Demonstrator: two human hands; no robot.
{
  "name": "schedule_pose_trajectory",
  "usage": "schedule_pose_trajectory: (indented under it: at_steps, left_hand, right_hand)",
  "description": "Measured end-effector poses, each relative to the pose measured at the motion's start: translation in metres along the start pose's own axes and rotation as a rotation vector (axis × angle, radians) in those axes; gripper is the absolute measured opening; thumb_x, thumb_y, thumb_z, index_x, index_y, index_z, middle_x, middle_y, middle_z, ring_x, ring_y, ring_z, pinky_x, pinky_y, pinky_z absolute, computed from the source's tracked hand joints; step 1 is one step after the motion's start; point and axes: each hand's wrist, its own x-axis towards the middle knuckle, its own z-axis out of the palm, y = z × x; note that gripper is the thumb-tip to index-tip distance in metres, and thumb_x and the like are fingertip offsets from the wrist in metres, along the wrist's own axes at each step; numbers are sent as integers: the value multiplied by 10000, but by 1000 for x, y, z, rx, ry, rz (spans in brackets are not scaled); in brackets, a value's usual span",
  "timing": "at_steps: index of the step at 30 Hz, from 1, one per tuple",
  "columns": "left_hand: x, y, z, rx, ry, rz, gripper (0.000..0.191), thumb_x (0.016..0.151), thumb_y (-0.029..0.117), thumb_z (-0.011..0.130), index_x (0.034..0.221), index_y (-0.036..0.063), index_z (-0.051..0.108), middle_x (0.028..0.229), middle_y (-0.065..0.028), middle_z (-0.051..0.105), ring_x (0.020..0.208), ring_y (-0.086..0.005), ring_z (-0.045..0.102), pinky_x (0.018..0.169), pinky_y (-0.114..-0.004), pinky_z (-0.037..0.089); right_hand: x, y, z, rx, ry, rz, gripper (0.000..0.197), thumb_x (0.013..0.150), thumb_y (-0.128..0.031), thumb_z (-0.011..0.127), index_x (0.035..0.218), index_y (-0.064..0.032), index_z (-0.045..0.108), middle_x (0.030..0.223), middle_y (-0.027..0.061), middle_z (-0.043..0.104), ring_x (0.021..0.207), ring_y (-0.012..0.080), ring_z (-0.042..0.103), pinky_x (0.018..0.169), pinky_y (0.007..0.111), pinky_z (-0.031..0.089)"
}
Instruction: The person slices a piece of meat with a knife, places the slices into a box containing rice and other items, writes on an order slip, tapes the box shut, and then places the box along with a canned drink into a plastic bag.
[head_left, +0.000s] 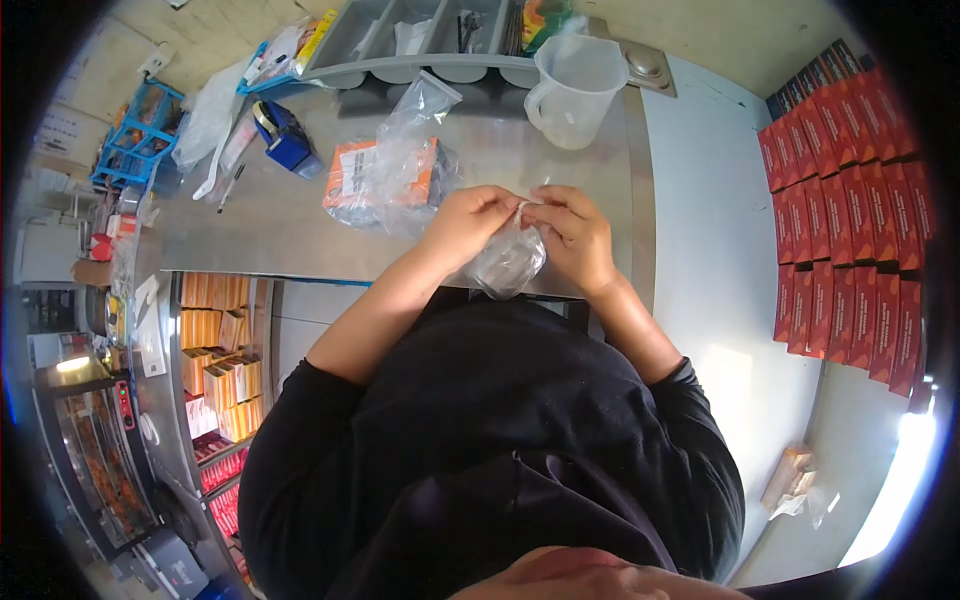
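Observation:
A clear plastic bag (510, 259) with a rounded, shiny body hangs at the front edge of the steel counter (300, 240). Its gathered neck lies between my left hand (476, 221) and my right hand (574, 236), whose fingertips pinch it from both sides. What the bag holds, if anything, cannot be made out. Just left of my left hand, an orange box (349, 176) with a white label lies under or inside crumpled clear plastic wrapping (397, 180). Behind my right hand stands a translucent plastic measuring jug (574, 94).
A blue tape dispenser (285, 139) and a black pen (231, 189) lie on the counter's left. Along the back runs a grey divided tray (420, 67). Stacked red boxes (847, 217) rise at the right. Shelves with yellow-orange cartons (225, 367) are below left, beside a lit glass display warmer (97, 465).

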Motion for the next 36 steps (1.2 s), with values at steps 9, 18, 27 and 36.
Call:
schedule_pose_trajectory:
  at_steps: [9, 18, 27, 36]
  left_hand:
    - [1, -36, -43, 1060, 336, 331, 113, 795, 139, 571, 785, 36, 617, 733, -143, 618, 667, -351, 565, 624, -403, 454]
    - [10, -39, -17, 330, 285, 65, 267, 773, 109, 643, 1006, 25, 543, 765, -50, 631, 676, -97, 583, 634, -228, 450]
    - [1, -17, -6, 512, 200, 162, 270, 783, -26, 491, 1050, 12, 503, 774, -95, 643, 705, -180, 609, 664, -280, 464]
    - [3, 3, -10, 821, 253, -31, 348, 731, -38, 445, 1074, 1, 484, 851, -176, 612, 795, -279, 604, 703, -345, 463]
  right_hand:
    - [-87, 19, -23, 105, -191, 217, 142, 673, 36, 636, 795, -37, 639, 832, 79, 637, 738, 222, 608, 648, 290, 490]
    - [-67, 15, -32, 213, -349, 802, 164, 734, -125, 701, 830, -26, 611, 772, 79, 632, 649, 120, 570, 587, 256, 458]
    - [-66, 17, -41, 239, -336, 760, 94, 761, -64, 634, 847, -35, 612, 772, 74, 621, 648, 133, 565, 611, 263, 458]
    - [-33, 12, -44, 230, -382, 583, 137, 738, -79, 667, 852, -38, 602, 774, 69, 603, 668, 134, 551, 620, 258, 444]
